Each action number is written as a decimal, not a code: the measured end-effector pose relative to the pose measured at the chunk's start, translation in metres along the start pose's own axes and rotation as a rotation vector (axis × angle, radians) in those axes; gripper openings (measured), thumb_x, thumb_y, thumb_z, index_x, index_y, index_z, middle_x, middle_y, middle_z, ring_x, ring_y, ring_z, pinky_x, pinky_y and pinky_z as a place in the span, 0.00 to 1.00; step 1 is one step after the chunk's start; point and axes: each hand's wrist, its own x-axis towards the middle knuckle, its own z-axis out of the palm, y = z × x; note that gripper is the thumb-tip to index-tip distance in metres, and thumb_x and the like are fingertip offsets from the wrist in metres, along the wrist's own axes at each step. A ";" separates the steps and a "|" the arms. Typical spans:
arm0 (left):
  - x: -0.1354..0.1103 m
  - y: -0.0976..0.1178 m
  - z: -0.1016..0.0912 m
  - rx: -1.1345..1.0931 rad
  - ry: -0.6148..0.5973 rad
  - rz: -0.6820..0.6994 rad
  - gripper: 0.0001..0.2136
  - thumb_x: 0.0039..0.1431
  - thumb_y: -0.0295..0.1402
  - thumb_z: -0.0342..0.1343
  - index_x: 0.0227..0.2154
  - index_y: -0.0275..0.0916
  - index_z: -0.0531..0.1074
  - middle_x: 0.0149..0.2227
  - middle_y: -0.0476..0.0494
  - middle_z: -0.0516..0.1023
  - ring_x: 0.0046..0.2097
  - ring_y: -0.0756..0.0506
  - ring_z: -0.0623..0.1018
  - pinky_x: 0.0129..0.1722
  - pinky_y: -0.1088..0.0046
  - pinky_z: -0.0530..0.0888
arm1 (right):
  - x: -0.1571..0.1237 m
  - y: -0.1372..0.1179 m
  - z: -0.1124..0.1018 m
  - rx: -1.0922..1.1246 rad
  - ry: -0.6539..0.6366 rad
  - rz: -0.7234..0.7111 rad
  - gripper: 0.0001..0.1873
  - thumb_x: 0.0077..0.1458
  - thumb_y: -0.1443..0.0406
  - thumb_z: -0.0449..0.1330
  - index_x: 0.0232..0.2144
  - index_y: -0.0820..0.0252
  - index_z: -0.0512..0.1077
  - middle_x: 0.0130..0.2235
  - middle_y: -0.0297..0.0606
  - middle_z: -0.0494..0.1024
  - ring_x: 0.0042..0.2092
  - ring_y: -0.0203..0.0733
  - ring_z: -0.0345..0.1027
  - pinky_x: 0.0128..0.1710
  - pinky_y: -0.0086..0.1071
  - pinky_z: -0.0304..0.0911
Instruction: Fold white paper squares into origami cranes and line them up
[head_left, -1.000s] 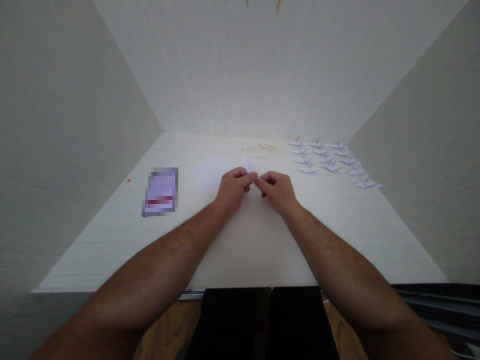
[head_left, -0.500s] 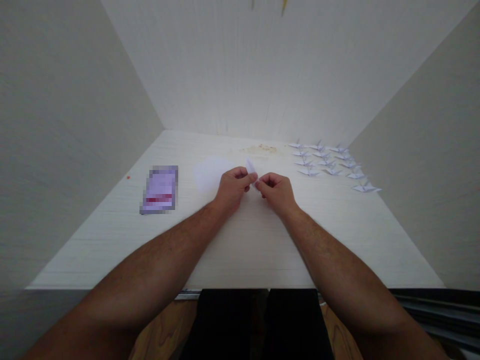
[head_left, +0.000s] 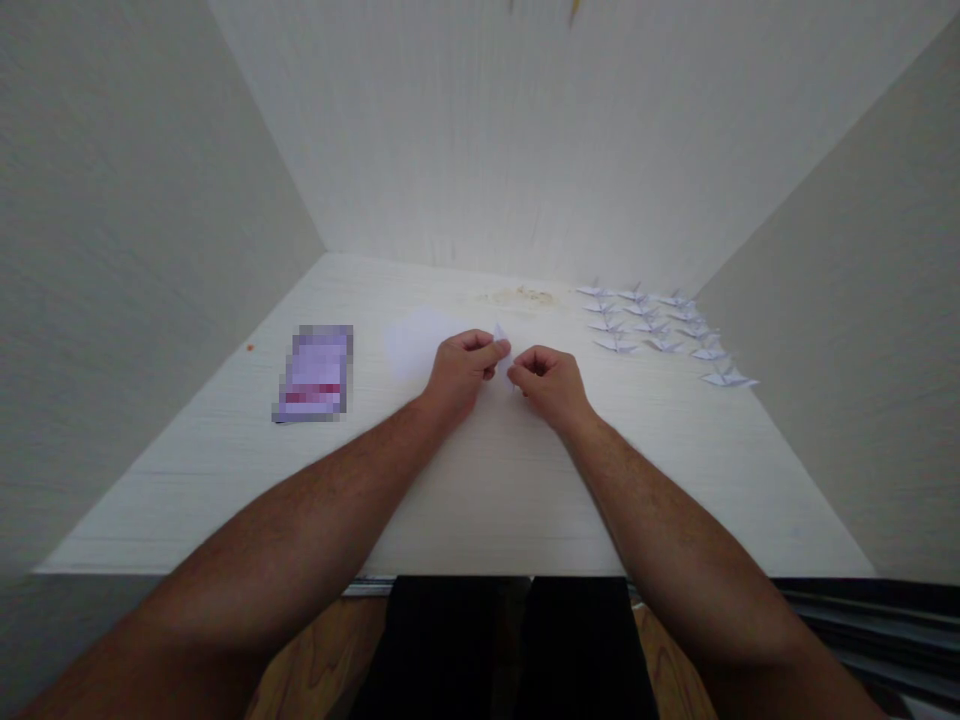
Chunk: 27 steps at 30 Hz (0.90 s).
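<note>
Between my two hands is a small piece of folded white paper (head_left: 500, 331), its pointed tip rising above my left thumb. My left hand (head_left: 463, 372) is closed, pinching the paper between thumb and fingers. Just to the right, my right hand (head_left: 551, 380) is closed too, its thumb and forefinger pinching the paper's lower edge. Much of the paper is hidden by my fingers. Pale white sheets of paper (head_left: 412, 345) lie flat beyond and left of my left hand.
Several folded white paper cranes (head_left: 616, 345) stand in rows at the back right of the white table (head_left: 495, 500). A blurred purple item (head_left: 315, 370) lies on the left. Walls rise at the back and both sides. A brownish stain (head_left: 525, 297) marks the far middle.
The folded paper now stands more upright between my hands, and my fingertips are slightly further apart. The whole view has shifted a little; the cranes and the purple item stay in place.
</note>
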 end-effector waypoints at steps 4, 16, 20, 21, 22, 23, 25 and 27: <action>0.000 -0.001 0.000 0.011 -0.043 -0.029 0.11 0.43 0.32 0.67 0.18 0.37 0.70 0.16 0.53 0.66 0.20 0.55 0.63 0.21 0.76 0.57 | -0.001 -0.001 -0.001 0.002 0.011 -0.021 0.14 0.46 0.56 0.65 0.20 0.59 0.69 0.20 0.29 0.68 0.23 0.31 0.56 0.23 0.29 0.52; -0.004 0.001 0.003 0.042 -0.027 0.055 0.12 0.45 0.34 0.66 0.31 0.39 0.70 0.22 0.55 0.70 0.22 0.54 0.68 0.22 0.78 0.64 | 0.004 0.001 -0.001 0.107 0.007 0.048 0.15 0.47 0.54 0.65 0.23 0.60 0.72 0.18 0.29 0.69 0.20 0.31 0.58 0.21 0.28 0.53; -0.004 0.000 0.002 0.151 -0.040 0.105 0.13 0.42 0.31 0.67 0.29 0.38 0.69 0.24 0.53 0.72 0.24 0.54 0.71 0.24 0.78 0.68 | 0.006 0.004 -0.001 0.185 0.093 0.049 0.17 0.43 0.55 0.69 0.29 0.58 0.69 0.19 0.27 0.70 0.20 0.32 0.61 0.20 0.27 0.56; -0.003 0.000 0.001 0.159 -0.049 0.102 0.12 0.43 0.31 0.67 0.28 0.37 0.69 0.24 0.53 0.72 0.24 0.54 0.71 0.24 0.77 0.69 | 0.006 0.004 -0.002 0.199 0.099 0.036 0.17 0.42 0.56 0.69 0.29 0.58 0.68 0.19 0.26 0.70 0.20 0.31 0.62 0.20 0.27 0.56; -0.003 -0.001 0.001 0.157 -0.060 0.093 0.11 0.43 0.31 0.66 0.28 0.37 0.70 0.23 0.52 0.72 0.24 0.53 0.71 0.25 0.77 0.70 | 0.007 0.005 -0.002 0.208 0.097 0.020 0.17 0.43 0.57 0.69 0.29 0.57 0.67 0.19 0.26 0.70 0.20 0.31 0.62 0.20 0.26 0.57; -0.003 -0.001 0.000 0.146 -0.068 0.079 0.11 0.44 0.31 0.66 0.28 0.37 0.70 0.24 0.52 0.73 0.25 0.53 0.72 0.25 0.76 0.70 | 0.007 0.005 -0.002 0.212 0.090 0.007 0.16 0.43 0.58 0.69 0.29 0.58 0.67 0.20 0.26 0.71 0.21 0.31 0.62 0.21 0.26 0.57; -0.002 -0.002 -0.001 0.112 -0.082 0.052 0.11 0.43 0.30 0.66 0.29 0.37 0.71 0.24 0.51 0.73 0.25 0.53 0.72 0.25 0.76 0.71 | 0.007 0.005 -0.003 0.222 0.073 -0.005 0.13 0.44 0.61 0.68 0.29 0.58 0.68 0.20 0.27 0.72 0.21 0.30 0.63 0.21 0.26 0.58; -0.002 -0.002 -0.001 0.085 -0.091 0.037 0.11 0.41 0.28 0.65 0.28 0.37 0.70 0.25 0.52 0.73 0.25 0.53 0.72 0.24 0.76 0.71 | 0.007 0.005 -0.004 0.235 0.067 -0.005 0.12 0.44 0.62 0.67 0.30 0.59 0.69 0.21 0.27 0.73 0.22 0.31 0.64 0.22 0.27 0.59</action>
